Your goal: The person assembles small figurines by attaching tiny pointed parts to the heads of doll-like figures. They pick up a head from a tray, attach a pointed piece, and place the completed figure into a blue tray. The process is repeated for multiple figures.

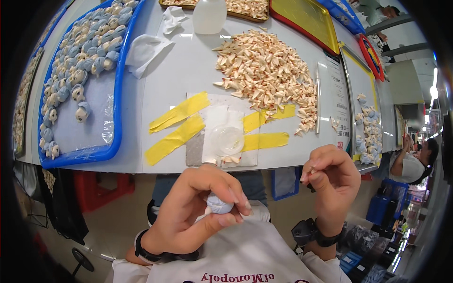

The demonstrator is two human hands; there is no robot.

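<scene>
My left hand (186, 217) is closed around a small doll head (219, 204) with pale blue hair, in front of my chest just off the table's near edge. To its right, my right hand (337, 181) is raised with thumb and fingers pinched together. A tiny light piece with a dark tip shows at the fingertips; its kind is too small to tell. Between and beyond the hands, a round clear dish (229, 140) rests on white tissue. Yellow tape strips (181, 134) hold down the pad under it. Behind lies a heap of small cream pointed pieces (264, 66) with reddish ends.
A blue tray (111, 137) of blue-haired doll heads stands at left. Crumpled white cloths (146, 51) and a translucent bottle (209, 16) are near the back. A yellow tray (304, 19) sits at back right; more heads (369, 132) lie at right. Another person (410, 162) sits far right.
</scene>
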